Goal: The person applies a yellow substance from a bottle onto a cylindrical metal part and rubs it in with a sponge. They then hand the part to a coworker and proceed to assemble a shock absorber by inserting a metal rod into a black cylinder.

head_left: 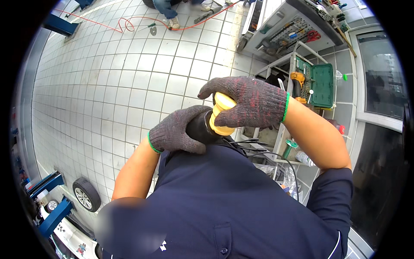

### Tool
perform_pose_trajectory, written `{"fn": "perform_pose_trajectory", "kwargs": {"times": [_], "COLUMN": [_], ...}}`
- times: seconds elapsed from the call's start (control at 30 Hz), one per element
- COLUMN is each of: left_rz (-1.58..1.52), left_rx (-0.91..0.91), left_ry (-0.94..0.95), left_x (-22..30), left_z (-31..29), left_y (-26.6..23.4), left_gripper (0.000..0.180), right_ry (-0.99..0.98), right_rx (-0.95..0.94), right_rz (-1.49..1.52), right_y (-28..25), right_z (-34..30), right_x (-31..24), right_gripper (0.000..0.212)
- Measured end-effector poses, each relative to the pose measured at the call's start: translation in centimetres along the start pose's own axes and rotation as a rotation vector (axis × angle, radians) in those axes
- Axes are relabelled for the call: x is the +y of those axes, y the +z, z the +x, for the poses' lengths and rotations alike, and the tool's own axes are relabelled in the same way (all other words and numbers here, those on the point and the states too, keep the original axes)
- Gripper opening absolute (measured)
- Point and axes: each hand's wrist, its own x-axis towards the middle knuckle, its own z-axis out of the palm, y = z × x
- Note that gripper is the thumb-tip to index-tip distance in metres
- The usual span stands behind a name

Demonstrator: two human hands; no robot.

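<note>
Both of my hands wear dark grey knit gloves with green cuffs and are held in front of my chest. My left hand wraps round a black cylindrical sleeve, which looks like a shock absorber dust boot. Out of its upper right end comes a yellow ribbed piece, shaped like a bump stop. My right hand grips that yellow piece, thumb on the near side and fingers over the far side. The two parts meet end to end; how deep the yellow one sits inside is hidden.
To the right, a cart carries an open green tool case and a yellow-black power tool. Black cables run beside my torso. A tool cabinet stands farther back. A wheel lies left; another person's legs and a red hose are ahead.
</note>
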Motion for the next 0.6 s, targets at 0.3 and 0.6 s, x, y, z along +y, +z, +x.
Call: {"fn": "perform_pose_trajectory", "kwargs": {"times": [0.3,0.6], "left_rz": [-0.481,-0.183], "left_rx": [-0.005,0.210], "left_ry": [-0.003,0.240], "left_x": [-0.2,-0.2], "left_z": [3.9,6.3], "left_y": [-0.6,-6.4], "left_gripper": [0.103,0.105], "right_ry": [0.001,-0.009], "right_rx": [0.449,0.948], "right_rz": [0.195,0.678], "right_y": [-0.6,1.4], "right_z": [-0.1,0.8], "right_x": [2.7,6.2], "right_gripper": [0.077,0.099]}}
